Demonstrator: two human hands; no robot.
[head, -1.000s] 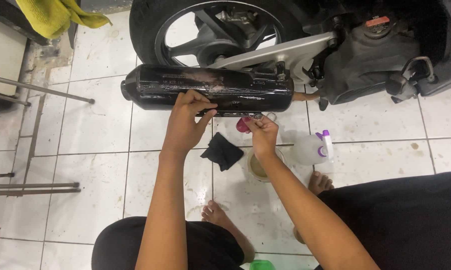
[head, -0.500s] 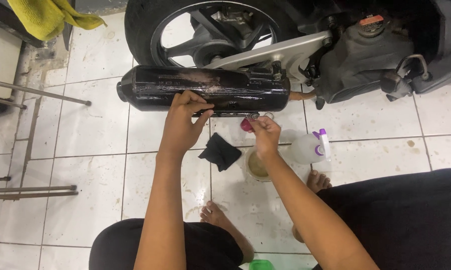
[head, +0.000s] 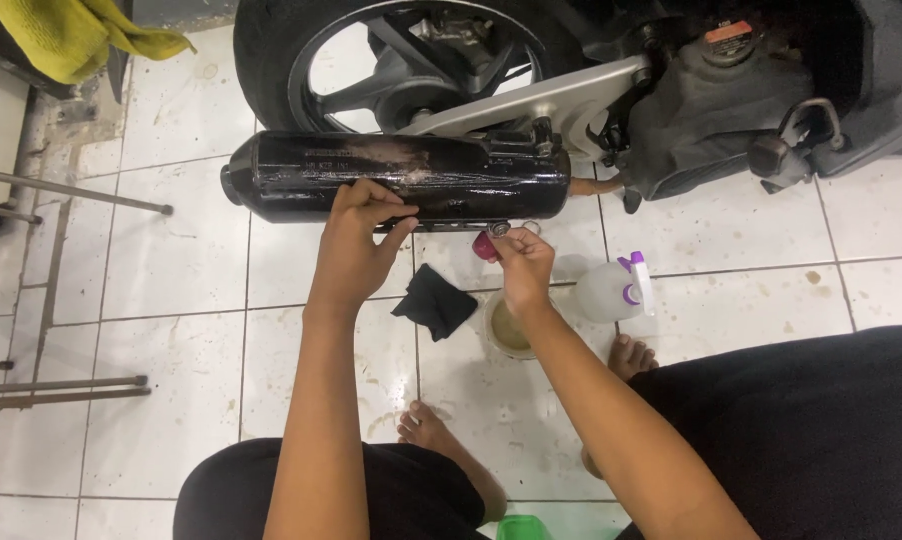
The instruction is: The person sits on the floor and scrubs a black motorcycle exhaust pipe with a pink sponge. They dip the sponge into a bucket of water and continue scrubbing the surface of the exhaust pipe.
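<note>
White floor tiles [head: 201, 260] are spreading under you, smudged with grime, and a motorcycle's rear wheel [head: 401, 60] is standing at the top of the view. Below it, the glossy black exhaust muffler [head: 401, 178] is lying horizontally, mounted on the bike. Your left hand [head: 356, 245] is pressing against the muffler's lower edge, fingers curled on it. Your right hand [head: 521, 268] is pinching a small pink-red tool [head: 484, 246] just under the muffler's right end, fingers closed on it. A black cloth [head: 436, 300] is lying on the tiles between your hands. A small round cup [head: 506, 330] is sitting under your right wrist, and a clear spray bottle with a purple nozzle [head: 611, 290] is lying just beside it.
</note>
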